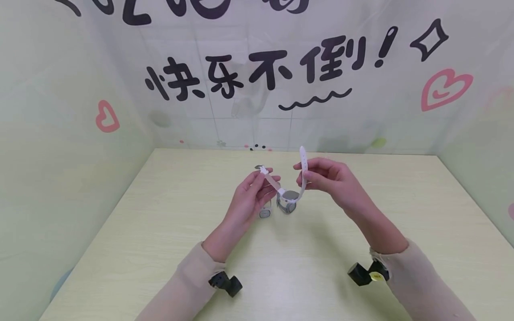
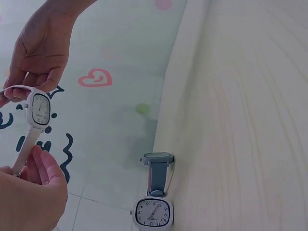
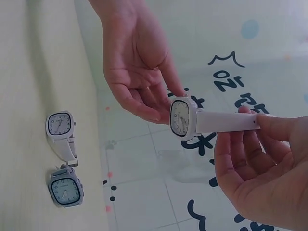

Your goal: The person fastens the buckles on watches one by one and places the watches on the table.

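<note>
A white wristwatch hangs above the table between both hands, its strap undone and its two ends apart. My left hand pinches the buckle end of the strap between thumb and fingers. With thumb and fingertips, my right hand grips the end with the holes, whose tip points upward. The squarish dial shows in the left wrist view, where the watch tilts slightly. In the right wrist view, the left fingers lie behind the watch, and its far strap is hidden.
Below the hands, a second white watch and a grey-blue watch lie close together on the pale wooden table. A printed cloth backdrop with lettering and hearts encloses the back and sides.
</note>
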### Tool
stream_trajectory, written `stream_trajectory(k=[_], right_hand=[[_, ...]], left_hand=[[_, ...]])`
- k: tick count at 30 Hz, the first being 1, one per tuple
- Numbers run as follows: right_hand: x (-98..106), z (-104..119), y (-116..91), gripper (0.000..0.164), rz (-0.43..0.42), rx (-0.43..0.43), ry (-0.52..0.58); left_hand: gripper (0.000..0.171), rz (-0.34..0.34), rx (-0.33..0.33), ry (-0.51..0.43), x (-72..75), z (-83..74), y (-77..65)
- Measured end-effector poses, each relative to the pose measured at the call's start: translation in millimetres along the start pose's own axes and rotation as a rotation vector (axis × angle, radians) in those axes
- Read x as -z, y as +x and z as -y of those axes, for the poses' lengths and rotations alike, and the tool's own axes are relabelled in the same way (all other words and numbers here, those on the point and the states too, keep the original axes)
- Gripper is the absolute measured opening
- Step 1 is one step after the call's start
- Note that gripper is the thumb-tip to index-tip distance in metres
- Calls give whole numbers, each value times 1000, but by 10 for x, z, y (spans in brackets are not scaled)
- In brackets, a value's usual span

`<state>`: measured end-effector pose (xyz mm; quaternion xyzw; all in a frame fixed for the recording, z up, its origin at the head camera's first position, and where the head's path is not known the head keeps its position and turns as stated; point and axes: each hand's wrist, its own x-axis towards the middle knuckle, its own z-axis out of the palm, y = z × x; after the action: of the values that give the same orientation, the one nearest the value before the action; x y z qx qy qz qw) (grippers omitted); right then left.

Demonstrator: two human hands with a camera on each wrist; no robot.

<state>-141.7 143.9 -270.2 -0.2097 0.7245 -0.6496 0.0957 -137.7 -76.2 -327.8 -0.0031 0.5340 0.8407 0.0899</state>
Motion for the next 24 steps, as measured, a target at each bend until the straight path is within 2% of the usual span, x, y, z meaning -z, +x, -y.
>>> stream_trajectory(k=[5, 10, 15, 19, 24], right_hand=[[0, -22, -1, 32, 20, -32, -53], [-14, -52, 3, 34, 36, -40, -86], [-31, -82, 3, 34, 61, -30, -133], [-55, -94, 6, 33, 101, 14, -176], [-78, -106, -4, 32, 139, 43, -199]], left_hand=[[29, 5, -62, -24, -20, -12, -1], [19, 20, -155, -64, -43, -18, -24], [17, 40, -202, -74, -60, -21, -48], [18, 49, -228, -2, -84, -33, -73], [22, 57, -278, 152, -92, -37, -102]])
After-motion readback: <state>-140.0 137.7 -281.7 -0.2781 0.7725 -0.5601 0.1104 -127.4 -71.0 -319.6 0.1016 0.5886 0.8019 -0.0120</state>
